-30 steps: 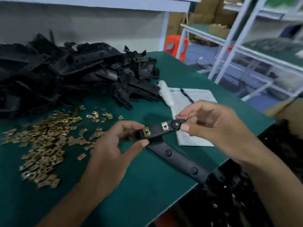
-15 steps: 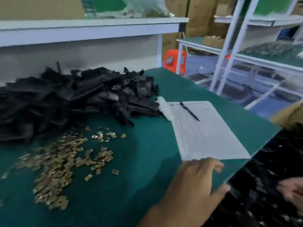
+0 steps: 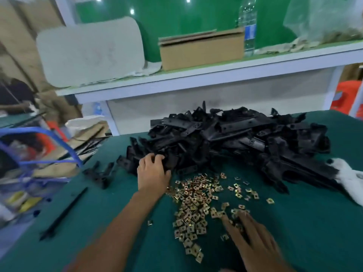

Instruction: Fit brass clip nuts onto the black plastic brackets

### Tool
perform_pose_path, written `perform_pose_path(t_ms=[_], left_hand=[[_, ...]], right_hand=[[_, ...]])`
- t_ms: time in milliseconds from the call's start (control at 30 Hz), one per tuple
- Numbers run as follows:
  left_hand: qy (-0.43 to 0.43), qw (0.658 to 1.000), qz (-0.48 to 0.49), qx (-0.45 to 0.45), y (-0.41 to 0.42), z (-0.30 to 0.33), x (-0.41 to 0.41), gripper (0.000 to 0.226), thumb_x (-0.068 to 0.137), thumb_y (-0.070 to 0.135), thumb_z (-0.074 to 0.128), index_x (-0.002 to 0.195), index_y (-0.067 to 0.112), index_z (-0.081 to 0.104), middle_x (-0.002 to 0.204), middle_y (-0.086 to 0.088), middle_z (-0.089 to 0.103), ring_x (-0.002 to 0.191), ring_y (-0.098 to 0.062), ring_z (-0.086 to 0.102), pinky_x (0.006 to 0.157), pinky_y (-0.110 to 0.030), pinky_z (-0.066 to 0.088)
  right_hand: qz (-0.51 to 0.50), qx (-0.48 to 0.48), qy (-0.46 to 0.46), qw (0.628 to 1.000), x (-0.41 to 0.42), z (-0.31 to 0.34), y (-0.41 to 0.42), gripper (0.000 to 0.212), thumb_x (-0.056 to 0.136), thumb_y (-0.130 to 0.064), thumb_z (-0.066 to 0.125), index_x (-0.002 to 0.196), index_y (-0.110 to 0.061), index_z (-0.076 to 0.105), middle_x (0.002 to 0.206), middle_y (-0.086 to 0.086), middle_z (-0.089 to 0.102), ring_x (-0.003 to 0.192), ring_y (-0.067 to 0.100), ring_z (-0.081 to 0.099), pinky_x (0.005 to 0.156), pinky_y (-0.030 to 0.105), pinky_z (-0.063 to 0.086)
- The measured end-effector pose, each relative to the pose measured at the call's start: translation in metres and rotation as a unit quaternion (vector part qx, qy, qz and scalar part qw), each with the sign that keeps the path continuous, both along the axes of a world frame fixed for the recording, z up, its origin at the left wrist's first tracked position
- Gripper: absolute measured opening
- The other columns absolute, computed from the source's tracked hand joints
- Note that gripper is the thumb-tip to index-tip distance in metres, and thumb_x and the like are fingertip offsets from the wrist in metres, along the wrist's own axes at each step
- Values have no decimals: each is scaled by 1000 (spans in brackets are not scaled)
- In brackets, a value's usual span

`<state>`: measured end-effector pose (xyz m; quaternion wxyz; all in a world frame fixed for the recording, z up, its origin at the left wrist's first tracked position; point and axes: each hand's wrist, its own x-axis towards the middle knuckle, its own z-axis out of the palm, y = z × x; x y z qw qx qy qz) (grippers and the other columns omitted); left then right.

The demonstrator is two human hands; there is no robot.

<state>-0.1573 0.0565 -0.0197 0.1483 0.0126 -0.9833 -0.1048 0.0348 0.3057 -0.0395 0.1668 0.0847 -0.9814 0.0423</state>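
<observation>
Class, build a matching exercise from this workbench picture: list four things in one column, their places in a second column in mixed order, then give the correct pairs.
Things
1. left hand
2. right hand
3. cardboard box
4. black rod

Places
A. on the white shelf above the table
B. lying alone on the green mat, far left
C. at the edge of the bracket pile
D. fingers down among the clip nuts

Pairs: 1-C, 2-D, 3-A, 4-B
</observation>
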Motion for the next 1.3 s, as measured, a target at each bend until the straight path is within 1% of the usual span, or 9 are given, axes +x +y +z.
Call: perform_pose_path(t_ms=[100, 200, 267, 400, 600, 767, 1000, 1167, 1300], left_hand=[[-54, 998, 8, -35, -22, -6, -17, 59, 96, 59, 54, 146, 31, 41, 147, -3, 45, 134, -30, 44, 113, -45, 33], [-38, 999, -8, 12, -25, -11, -22, 61, 93, 56, 61, 146, 32, 42, 141, 4, 51, 128, -22, 52, 109, -43, 36], [-19, 999, -15, 35, -24, -13, -22, 57, 93, 50, 66, 143, 32, 46, 128, 9, 59, 120, -18, 56, 105, -40, 40], [73, 996, -14, -46, -22, -11, -18, 21, 99, 42, 56, 117, 31, 58, 104, 10, 65, 107, -19, 58, 94, -35, 38], [212, 973, -77, -38, -25, -6, -22, 23, 92, 25, 71, 112, 16, 66, 112, -4, 60, 103, -28, 56, 87, -41, 48], [103, 983, -144, -37, -6, 7, -52, 65, 101, 34, 57, 158, 25, 28, 162, 6, 32, 148, -19, 28, 122, -37, 24], [202, 968, -130, -76, 2, 31, -56, 30, 105, 39, 48, 126, 23, 60, 114, 3, 64, 107, -24, 55, 97, -39, 39], [164, 929, -116, 310, 13, 69, 0, 15, 104, 29, 47, 95, 25, 57, 82, 3, 67, 71, -13, 61, 61, -32, 51], [-128, 696, -213, 673, 34, 51, 89, 26, 98, 4, 60, 108, 28, 63, 96, -12, 74, 67, -25, 69, 50, -33, 55]], right_hand=[[76, -43, -219, 972, -32, -2, -21, 87, 68, -95, 0, 149, -63, -3, 165, -15, 3, 152, 18, 15, 121, 42, 17], [109, -64, -125, 984, -54, -2, -12, 75, 78, -83, 1, 144, -57, 26, 152, -18, 16, 143, 14, 21, 116, 32, 21], [144, -83, -110, 980, -57, 0, -12, 33, 96, -65, 43, 126, -53, 49, 138, -16, 38, 129, 15, 42, 107, 32, 34], [125, -60, -28, 990, -64, -2, -8, 49, 36, -49, 100, 72, -45, 67, 80, -19, 63, 60, 12, 66, 47, 27, 52], [110, -94, 44, 988, -64, -6, -5, 39, 57, -26, 98, 71, -40, 64, 68, -22, 60, 60, 6, 65, 54, 23, 49], [85, -183, 16, 979, -63, 5, -8, 23, 88, -27, 74, 95, -46, 63, 93, -28, 62, 89, 0, 66, 79, 15, 49], [16, -368, -13, 930, -61, 9, -1, 17, 89, -42, 53, 94, -44, 69, 99, -17, 62, 97, -11, 55, 84, 9, 42], [-75, -692, -124, 707, -72, 17, 12, 18, 101, -15, 55, 94, -9, 70, 72, 6, 60, 64, 12, 57, 62, 27, 43], [-100, -859, -178, 470, -78, 25, 13, 21, 102, -13, 51, 94, 1, 63, 67, 10, 60, 61, 22, 55, 50, 32, 45]])
